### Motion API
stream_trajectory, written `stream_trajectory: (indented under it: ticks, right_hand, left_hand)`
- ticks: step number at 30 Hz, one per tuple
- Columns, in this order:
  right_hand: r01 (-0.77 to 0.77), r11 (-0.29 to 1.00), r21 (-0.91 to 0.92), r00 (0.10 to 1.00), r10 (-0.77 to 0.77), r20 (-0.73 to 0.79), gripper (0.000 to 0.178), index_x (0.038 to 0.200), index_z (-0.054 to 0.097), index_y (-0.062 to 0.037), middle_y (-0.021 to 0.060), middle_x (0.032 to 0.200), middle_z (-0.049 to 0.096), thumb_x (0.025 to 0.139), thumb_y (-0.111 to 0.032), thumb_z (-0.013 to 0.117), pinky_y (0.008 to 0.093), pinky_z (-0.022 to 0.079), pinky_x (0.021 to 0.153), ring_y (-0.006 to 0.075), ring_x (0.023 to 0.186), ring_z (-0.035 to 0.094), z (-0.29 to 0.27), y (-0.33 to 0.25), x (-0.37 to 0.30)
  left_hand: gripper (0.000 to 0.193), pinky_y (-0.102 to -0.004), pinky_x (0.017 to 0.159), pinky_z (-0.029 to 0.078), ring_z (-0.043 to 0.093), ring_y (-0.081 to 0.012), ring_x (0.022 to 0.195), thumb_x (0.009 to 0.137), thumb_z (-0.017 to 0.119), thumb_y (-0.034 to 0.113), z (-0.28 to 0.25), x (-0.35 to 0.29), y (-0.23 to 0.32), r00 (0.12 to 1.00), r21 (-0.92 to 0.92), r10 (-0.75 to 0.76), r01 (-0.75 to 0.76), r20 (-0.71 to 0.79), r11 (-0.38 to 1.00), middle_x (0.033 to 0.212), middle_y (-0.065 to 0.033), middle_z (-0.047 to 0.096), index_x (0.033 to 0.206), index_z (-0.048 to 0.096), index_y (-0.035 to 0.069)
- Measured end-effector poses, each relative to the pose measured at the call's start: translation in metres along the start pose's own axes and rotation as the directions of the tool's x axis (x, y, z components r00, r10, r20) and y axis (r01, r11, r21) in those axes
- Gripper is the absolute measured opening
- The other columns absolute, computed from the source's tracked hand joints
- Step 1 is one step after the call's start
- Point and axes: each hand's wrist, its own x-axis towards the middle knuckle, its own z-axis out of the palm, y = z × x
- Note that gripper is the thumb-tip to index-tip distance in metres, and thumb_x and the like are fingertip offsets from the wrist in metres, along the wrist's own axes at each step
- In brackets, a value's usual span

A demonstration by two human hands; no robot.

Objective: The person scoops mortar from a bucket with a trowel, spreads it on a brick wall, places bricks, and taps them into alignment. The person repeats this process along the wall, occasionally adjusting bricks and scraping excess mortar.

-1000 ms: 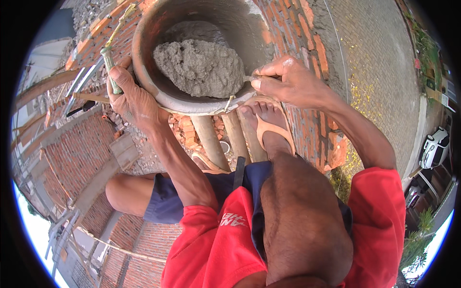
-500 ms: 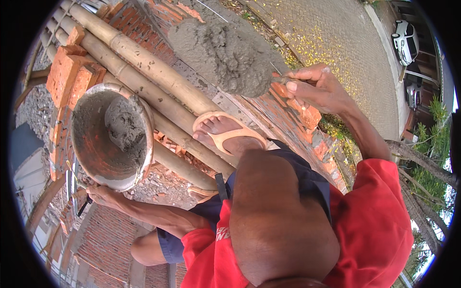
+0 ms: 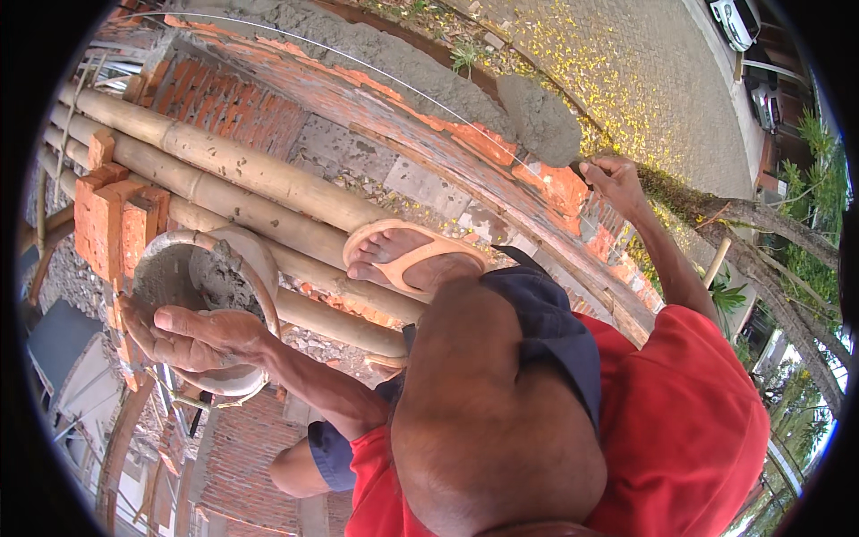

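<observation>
"Working from back here, what's biggest near your grips?"

"The wall [image 3: 559, 186], running ahead and leftward from beside my right grip [image 3: 616, 186]. Then the poles [image 3: 259, 174], between both grips, with the right foot [image 3: 398, 251] on one. If that pole rolled or the foot slid, I'd lose balance and both grips would swing."

"And the bucket [image 3: 256, 252]?"

"Right at my left grip [image 3: 201, 338], which crosses in front of its near side. That grip is spread, palm showing, pinching nothing; I can't tell whether it touches the rim, or what the bucket rests on. A careless shove there could tip it."

"What's past it?"

"Bricks [image 3: 112, 224], stacked ahead and slightly left of my left grip, touching or nearly touching the bucket. A knock passed through it might topple them."

"The mortar?"

"Some [image 3: 224, 279] in the bucket, beyond my left grip; more [image 3: 385, 67] along the wall top, ahead and left of my right."

"And the right grip?"

"Thumb and fingers pinch the trowel [image 3: 576, 166] by its handle; its blade I can't separate from the grey patch. A slack pinch could let it twist and shed mortar. The string [image 3: 429, 101] ends close by, so a wide sweep might snag it."
</observation>
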Motion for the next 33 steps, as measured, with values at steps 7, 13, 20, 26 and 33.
stream_trajectory:
  ticks: [7,13,20,26,33]
  right_hand:
    - [0.089,0.957,-0.275,0.994,-0.104,-0.041,0.041,0.098,0.071,0.0104,0.015,0.086,0.07,0.096,-0.03,0.075,0.038,0.054,0.078,0.0177,0.083,0.066,0.002,0.012,0.008]
    - [0.202,0.892,-0.404,0.963,-0.256,-0.084,0.042,0.108,0.07,0.0075,0.0254,0.11,0.067,0.095,-0.032,0.075,0.0404,0.052,0.088,0.031,0.099,0.066,0.002,0.002,0.009]
    - [0.329,0.884,-0.331,0.917,-0.383,-0.11,0.035,0.084,0.065,0.0056,0.0123,0.066,0.057,0.099,-0.025,0.071,0.0401,0.044,0.058,0.0197,0.061,0.052,0.005,-0.007,0.007]
    - [0.176,0.932,-0.317,0.982,-0.188,-0.007,0.04,0.109,0.073,0.0096,0.0225,0.1,0.076,0.096,-0.028,0.075,0.0383,0.055,0.076,0.0206,0.084,0.069,-0.011,-0.014,0.015]
    - [0.242,0.921,-0.307,0.969,-0.243,0.033,0.031,0.101,0.072,0.0082,0.0099,0.075,0.065,0.098,-0.023,0.072,0.0334,0.047,0.062,0.0111,0.068,0.054,-0.008,-0.017,0.006]
  left_hand:
    - [0.05,-0.0555,0.116,0.048,0.055,-0.0374,0.137,0.111,0.032,0.029,-0.019,0.021,0.023,0.988,-0.124,0.004,-0.023,-0.152,0.992,0.146,-0.0227,0.056,0.148,0.052,0.002]
    - [0.039,-0.0468,0.114,0.043,0.053,-0.0329,0.137,0.108,0.046,0.02,0.004,-0.008,0.067,0.961,-0.673,-0.006,-0.188,-0.275,0.715,0.147,-0.0247,0.053,0.14,0.051,-0.002]
    - [0.061,-0.047,0.12,0.034,0.041,-0.0351,0.148,0.108,0.052,0.019,0.098,-0.12,0.158,0.345,-0.363,0.196,0.929,0.918,0.068,0.158,-0.0238,0.041,0.159,0.025,-0.002]
    - [0.067,-0.0416,0.128,0.016,0.022,-0.0246,0.158,0.109,0.049,0.025,0.136,-0.167,0.206,0.051,-0.044,0.321,0.999,0.946,-0.031,0.167,-0.0084,0.03,0.163,0.019,0.0]
    - [0.06,-0.0428,0.13,0.011,0.026,-0.0233,0.155,0.113,0.037,0.039,0.146,-0.166,0.208,-0.046,0.151,0.503,0.974,0.863,-0.17,0.167,-0.0076,0.03,0.161,0.026,0.006]
